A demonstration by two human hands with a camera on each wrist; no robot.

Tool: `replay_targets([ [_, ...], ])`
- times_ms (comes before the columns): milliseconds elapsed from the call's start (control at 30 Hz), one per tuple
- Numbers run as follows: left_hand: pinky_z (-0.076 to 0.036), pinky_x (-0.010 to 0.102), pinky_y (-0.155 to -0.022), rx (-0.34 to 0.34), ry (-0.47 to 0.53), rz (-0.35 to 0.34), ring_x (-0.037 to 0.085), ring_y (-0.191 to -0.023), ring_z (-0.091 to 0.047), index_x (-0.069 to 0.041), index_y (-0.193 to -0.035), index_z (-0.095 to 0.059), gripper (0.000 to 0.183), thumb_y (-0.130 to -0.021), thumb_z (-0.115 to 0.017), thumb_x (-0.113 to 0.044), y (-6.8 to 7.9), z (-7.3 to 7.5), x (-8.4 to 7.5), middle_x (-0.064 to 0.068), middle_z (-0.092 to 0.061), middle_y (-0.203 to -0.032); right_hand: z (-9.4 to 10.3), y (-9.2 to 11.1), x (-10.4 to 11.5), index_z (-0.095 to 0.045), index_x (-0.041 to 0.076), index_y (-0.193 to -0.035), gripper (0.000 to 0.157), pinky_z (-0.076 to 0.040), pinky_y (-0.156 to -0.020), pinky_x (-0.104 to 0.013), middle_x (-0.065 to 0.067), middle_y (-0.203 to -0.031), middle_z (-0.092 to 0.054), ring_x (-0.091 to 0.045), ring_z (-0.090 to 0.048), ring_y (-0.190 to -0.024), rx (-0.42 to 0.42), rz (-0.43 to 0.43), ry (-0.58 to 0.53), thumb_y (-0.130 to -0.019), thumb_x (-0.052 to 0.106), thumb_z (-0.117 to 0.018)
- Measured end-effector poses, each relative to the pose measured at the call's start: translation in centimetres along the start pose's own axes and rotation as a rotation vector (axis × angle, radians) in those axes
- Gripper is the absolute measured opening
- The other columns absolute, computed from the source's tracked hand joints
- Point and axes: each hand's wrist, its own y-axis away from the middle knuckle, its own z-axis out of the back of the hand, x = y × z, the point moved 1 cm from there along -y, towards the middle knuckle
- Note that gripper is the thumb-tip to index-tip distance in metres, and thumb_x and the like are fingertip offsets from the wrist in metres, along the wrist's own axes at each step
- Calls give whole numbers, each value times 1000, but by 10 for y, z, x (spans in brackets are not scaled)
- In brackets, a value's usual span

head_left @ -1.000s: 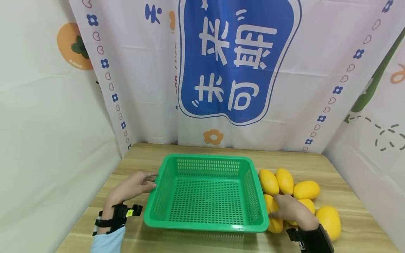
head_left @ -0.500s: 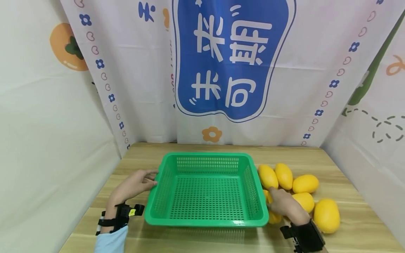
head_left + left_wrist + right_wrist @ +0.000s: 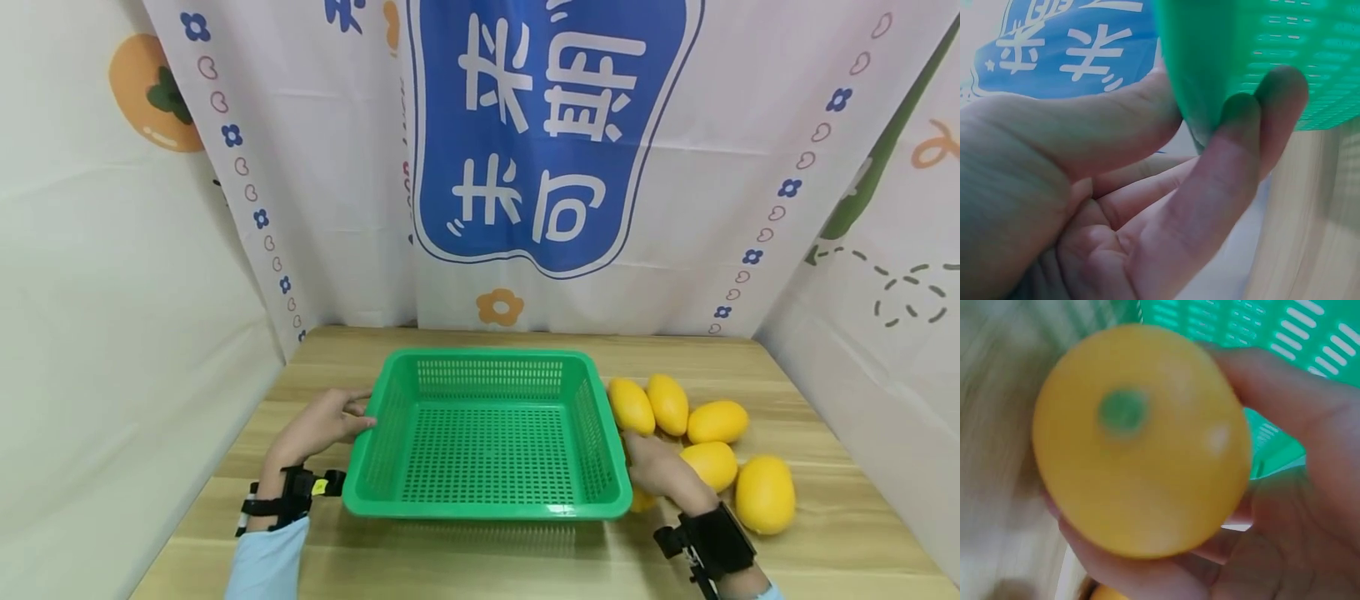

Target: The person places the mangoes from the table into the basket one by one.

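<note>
A green plastic basket (image 3: 491,510) with perforated walls stands at the middle of the wooden table. My left hand (image 3: 321,429) pinches its left rim; in the left wrist view the thumb lies on one side of the rim and two fingertips (image 3: 1282,87) on the other. My right hand (image 3: 663,471) is low beside the basket's right wall. Its fingers and thumb curl round a yellow mango (image 3: 1141,444) with a green stem spot, mostly hidden by the hand in the head view. Beyond and right of that hand lie several more mangoes (image 3: 717,422).
The wooden table (image 3: 450,562) runs back to a white curtain (image 3: 360,250) printed with a large blue label. White cloth walls (image 3: 135,350) flank it on both sides. The largest-looking mango (image 3: 765,494) lies farthest right, near the right wrist strap.
The right hand has drawn a little left, closer to the basket wall, with the mango. The left hand has stayed at the rim. The head view has shifted slightly.
</note>
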Motion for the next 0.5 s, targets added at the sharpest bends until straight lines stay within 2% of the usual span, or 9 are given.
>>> replay_targets([
  [133, -60, 35, -74, -3, 2, -6, 22, -86, -69, 11, -138, -38, 56, -93, -62, -11, -1, -1, 0, 23, -69, -106, -2, 3, -1, -58, 2, -111, 35, -51, -76, -49, -11, -93, -64, -24, -57, -83, -34, 15, -33, -80, 11, -71],
  [300, -60, 34, -72, 4, -16, -16, 21, -85, -69, 11, -138, -38, 56, -92, -62, -10, 0, -2, 2, 23, -70, -104, -2, 15, -5, -50, -7, -127, 55, -53, -76, -50, -21, -104, -66, -30, -62, -88, -94, 4, -42, -81, 15, -71],
  [500, -60, 35, -72, -16, -32, -27, 20, -85, -69, 9, -138, -40, 54, -93, -62, -10, 1, -2, 5, 22, -69, -105, 14, 26, -10, -39, -13, -135, 75, -51, -83, -57, -33, -116, -60, -40, -61, -99, -161, -27, -24, -83, 29, -71],
])
